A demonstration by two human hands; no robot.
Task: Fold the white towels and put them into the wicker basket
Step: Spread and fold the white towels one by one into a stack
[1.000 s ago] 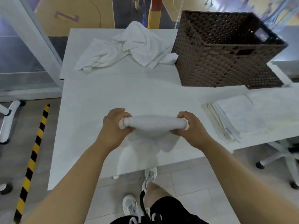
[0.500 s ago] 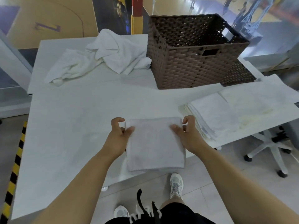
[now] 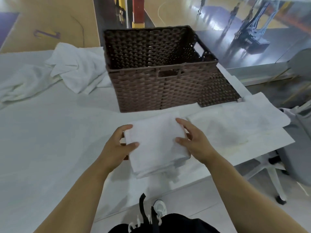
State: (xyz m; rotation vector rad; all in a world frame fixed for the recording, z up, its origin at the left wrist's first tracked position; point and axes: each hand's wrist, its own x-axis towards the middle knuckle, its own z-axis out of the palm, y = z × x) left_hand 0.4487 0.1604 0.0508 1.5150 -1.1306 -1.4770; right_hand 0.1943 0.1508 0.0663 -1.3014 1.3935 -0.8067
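Fingers (image 3: 184, 123) of the right hand (image 3: 196, 142) curl over the right edge of the folded towel (image 3: 156, 142), thumb lying on its top face, so that side is pinched. On the other side the left hand (image 3: 116, 148) does the same: thumb pressed on top near the towel's left edge, forefinger hooked round its far left corner, the remaining fingers tucked out of sight beneath.

Between the two hands the towel is a neat white rectangle, several layers thick, with the stacked folds showing along its near edge and near right corner. Its surface is plain terry, smooth on top, without creases. It is held at the desk's (image 3: 50, 132) near edge, its near part overhanging the floor; whether its underside touches the desk cannot be told.

Just beyond it, toward the desk's far edge, stands the basket (image 3: 151, 91), dark brown wicker, rectangular, with a handle slot in its near wall. No towel shows inside it. A flat wicker panel (image 3: 217, 91) lies against its right side.

Loose towels (image 3: 74, 68) lie crumpled in a heap at the far left, touching the basket's left wall. A flat stack of white sheets (image 3: 235, 130) sits at the desk's right edge, beside the right hand.
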